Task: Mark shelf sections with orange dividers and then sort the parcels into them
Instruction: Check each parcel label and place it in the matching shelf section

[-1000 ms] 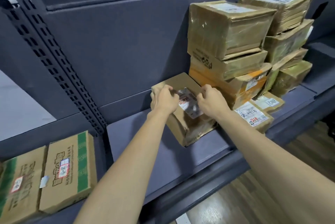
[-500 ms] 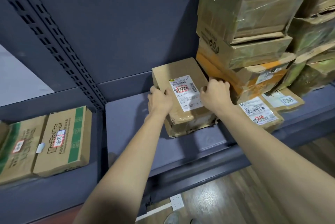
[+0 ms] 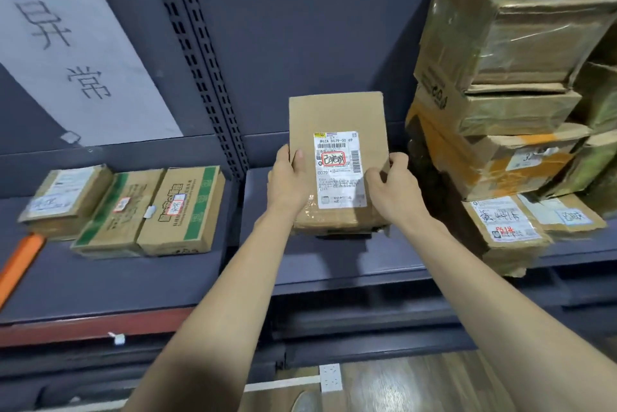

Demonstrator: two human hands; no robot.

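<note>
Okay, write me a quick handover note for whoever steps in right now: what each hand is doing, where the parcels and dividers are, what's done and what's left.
Left hand and right hand: both grip the labelled parcel by its sides, label facing you, at the middle shelf bay.
Right of it: a tall stack of parcels with flat parcels at its base.
Left bay: three boxes lie side by side, and one orange divider shows at the far left edge.
Done: some parcels are shelved.
Left: release this parcel, sort the stack. No divider is visible in the middle bay.
</note>
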